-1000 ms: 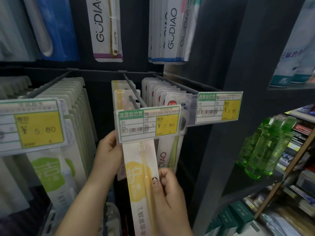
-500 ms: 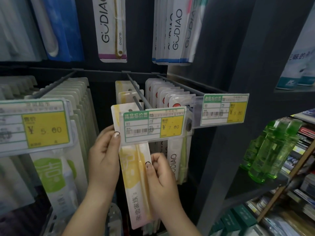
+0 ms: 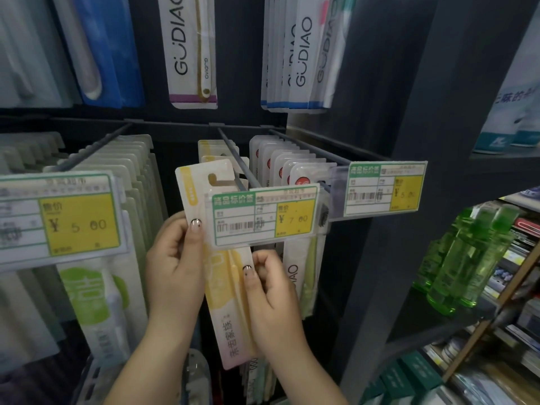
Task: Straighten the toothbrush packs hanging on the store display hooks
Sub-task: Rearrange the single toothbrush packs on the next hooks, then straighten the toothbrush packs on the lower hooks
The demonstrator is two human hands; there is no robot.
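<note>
Both hands are pinching my yellow toothbrush pack, tilted behind the price tag. Left grip is grasping its upper left edge; right grip is grasping its right edge lower down.

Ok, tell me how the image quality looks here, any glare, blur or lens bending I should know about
Head view: wide-angle bending bows the dark shelf upright and edges; soft glare on the clear holder of the middle price tag, whose 7.00 stays readable; the green bottles at right look smeared; the yellow toothbrush pack and both hands are fairly sharp.

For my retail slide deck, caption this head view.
Both hands, left hand and right hand, hold a tilted yellow-and-white toothbrush pack at its hook.
</note>
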